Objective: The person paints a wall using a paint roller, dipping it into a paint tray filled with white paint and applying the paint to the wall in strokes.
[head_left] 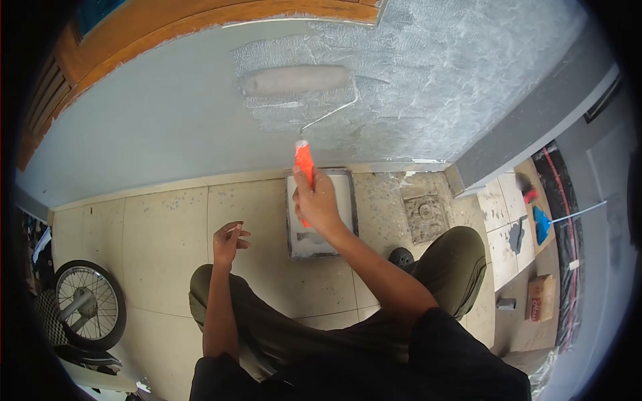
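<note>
My right hand (317,204) is wrapped round the orange handle of a paint roller (297,79). Its grey, wet-looking sleeve lies level against the wall (167,107), over a patch of fresh textured paint. Below that hand, a paint tray (322,255) with a dark rim and pale paint inside stands on the floor, partly hidden by my hand and forearm. My left hand (231,244) hovers above my knee, left of the tray, its fingers loosely bent and apart; I make out nothing held in it.
A wooden window frame (221,17) borders the painted wall above. On the left stands a spoked wheel (90,304). Paint specks dot the tiled floor (164,227) near a square drain cover (424,217). To the right are a cardboard box (540,298) and a blue tool (542,225).
</note>
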